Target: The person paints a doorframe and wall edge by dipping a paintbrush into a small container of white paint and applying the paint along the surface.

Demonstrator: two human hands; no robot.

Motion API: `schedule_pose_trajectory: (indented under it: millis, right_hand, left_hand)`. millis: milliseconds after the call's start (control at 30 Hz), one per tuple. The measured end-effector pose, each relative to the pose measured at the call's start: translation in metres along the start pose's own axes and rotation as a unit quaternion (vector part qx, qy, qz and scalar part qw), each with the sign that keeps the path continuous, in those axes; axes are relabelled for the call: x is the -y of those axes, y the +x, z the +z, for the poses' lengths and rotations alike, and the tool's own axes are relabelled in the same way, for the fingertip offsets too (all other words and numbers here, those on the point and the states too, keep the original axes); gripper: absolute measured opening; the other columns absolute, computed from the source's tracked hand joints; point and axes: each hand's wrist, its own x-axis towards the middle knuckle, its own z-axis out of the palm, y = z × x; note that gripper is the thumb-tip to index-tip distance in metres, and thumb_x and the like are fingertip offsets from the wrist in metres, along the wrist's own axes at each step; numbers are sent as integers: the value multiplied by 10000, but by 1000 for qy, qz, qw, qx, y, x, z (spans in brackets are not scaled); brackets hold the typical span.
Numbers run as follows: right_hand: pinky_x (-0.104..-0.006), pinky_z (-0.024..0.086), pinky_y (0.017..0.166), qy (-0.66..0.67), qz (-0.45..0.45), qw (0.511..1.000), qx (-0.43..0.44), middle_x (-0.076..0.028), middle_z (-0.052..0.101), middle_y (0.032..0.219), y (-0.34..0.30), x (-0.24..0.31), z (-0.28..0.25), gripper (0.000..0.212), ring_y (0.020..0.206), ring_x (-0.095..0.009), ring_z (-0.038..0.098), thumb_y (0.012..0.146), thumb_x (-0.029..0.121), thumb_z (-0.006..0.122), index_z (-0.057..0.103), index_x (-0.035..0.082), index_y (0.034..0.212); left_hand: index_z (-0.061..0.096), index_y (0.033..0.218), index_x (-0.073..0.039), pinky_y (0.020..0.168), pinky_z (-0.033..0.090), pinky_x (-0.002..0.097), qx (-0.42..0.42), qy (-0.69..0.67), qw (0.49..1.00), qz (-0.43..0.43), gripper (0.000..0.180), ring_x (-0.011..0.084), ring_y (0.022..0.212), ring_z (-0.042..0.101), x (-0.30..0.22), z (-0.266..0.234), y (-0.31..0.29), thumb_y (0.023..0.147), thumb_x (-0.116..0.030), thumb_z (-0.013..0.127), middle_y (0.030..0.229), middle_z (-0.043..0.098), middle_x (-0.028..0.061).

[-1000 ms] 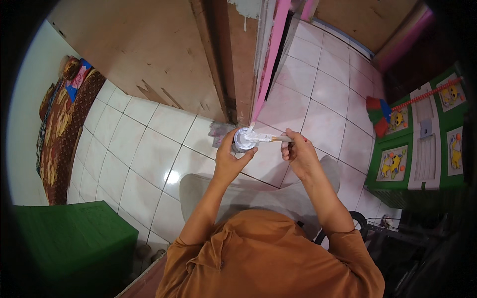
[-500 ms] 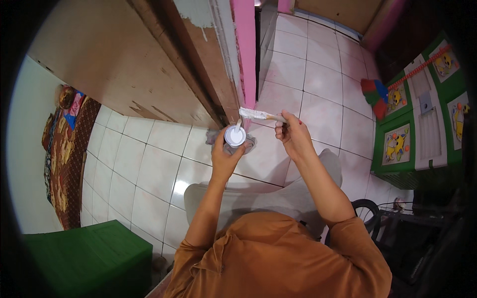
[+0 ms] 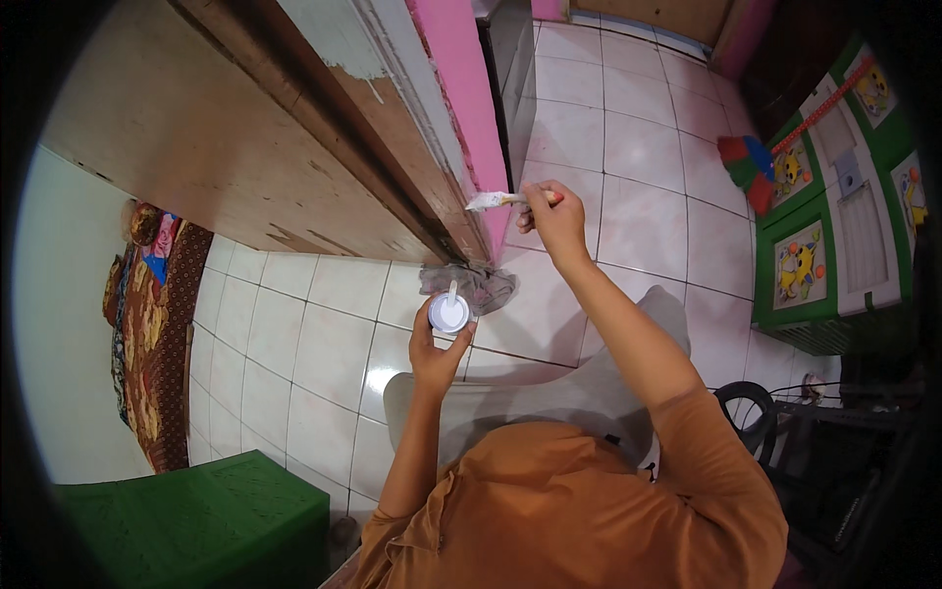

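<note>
My left hand (image 3: pixel 439 355) is wrapped round a small tub of white paint (image 3: pixel 449 316), with a pale stick-like piece standing at its far rim. Out to the right, the fingers of my right hand (image 3: pixel 555 221) are closed on the handle of a paintbrush (image 3: pixel 488 201). Its white-coated bristles point left, at the edge of the door frame (image 3: pixel 432 137); whether they touch it I cannot tell. The upper part of the frame carries white paint, while lower down it is bare brown. A crumpled grey rag (image 3: pixel 486 291) lies on the floor at the frame's foot.
A brown door (image 3: pixel 226 147) stands to the left, and a pink wall strip (image 3: pixel 461 79) borders the frame. Green furniture (image 3: pixel 206 520) sits at the lower left. A green-and-white cabinet (image 3: pixel 834 226) with a multicoloured duster (image 3: pixel 748 172) is at right, over white floor tiles (image 3: pixel 638 147).
My right hand has brought the brush away from above the tub, up to the frame's edge. The tub in my left hand now sits lower and nearer to me. The view has shifted slightly.
</note>
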Motion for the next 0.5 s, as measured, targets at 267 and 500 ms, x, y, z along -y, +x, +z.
schedule_pose_trajectory:
  millis: [267, 500]
  right_hand:
    - [-297, 580, 549, 11, -122, 991, 46, -80, 700, 745, 4, 71, 29, 266, 614, -131, 684, 1044, 226, 708, 687, -28, 966]
    - [-289, 566, 546, -91, -71, 993, -1, -68, 703, 726, 0, 17, -14, 267, 609, -125, 695, 1034, 231, 710, 699, -20, 943]
  left_hand:
    - [519, 1455, 37, 1120, 459, 378, -6, -19, 1000, -15, 672, 221, 1247, 617, -5, -11, -12, 875, -16, 852, 1327, 634, 116]
    - [532, 1439, 47, 1119, 463, 379, -7, -35, 998, -44, 693, 239, 1250, 622, -8, -5, -23, 854, -63, 888, 1343, 640, 144]
